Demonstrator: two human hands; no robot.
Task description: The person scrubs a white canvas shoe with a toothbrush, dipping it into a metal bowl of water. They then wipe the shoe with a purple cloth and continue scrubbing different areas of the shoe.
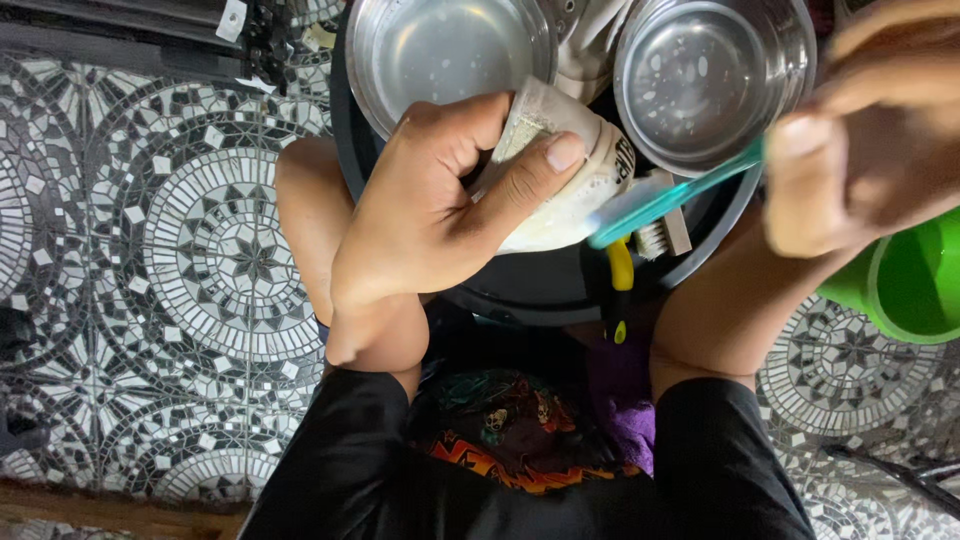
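The left hand (430,215) grips a white shoe (570,175), with the thumb pressed across its side. The shoe is off-white, looks wet and soapy, and has a dark mark near its rim. It is held above a big dark basin (520,290), just below two steel bowls (450,50). The right hand (860,150) is closed around a teal toothbrush (670,195), and its head touches the shoe. A scrub brush (655,240) lies under it. A green bucket (915,280) stands on the patterned tile floor (180,250).
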